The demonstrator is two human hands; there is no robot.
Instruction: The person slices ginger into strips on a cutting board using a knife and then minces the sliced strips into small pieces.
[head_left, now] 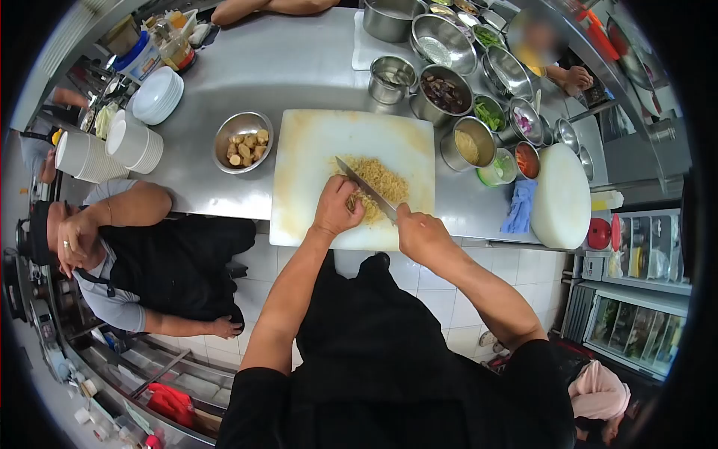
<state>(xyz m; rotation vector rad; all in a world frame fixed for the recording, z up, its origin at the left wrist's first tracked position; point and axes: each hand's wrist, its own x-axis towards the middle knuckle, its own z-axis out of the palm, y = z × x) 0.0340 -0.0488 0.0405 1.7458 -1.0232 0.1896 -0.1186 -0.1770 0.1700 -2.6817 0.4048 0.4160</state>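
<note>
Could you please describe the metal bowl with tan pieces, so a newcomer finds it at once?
Start from the large white cutting board on the steel table. To its left in the picture sits a round metal bowl of chunky tan pieces. It stands alone, while many other metal bowls crowd together to the board's upper right.

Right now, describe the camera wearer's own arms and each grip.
Both arms have plain black short sleeves ending near the elbows and are bare below. The left grip and right grip are ungloved; no watch or marking shows.
</note>
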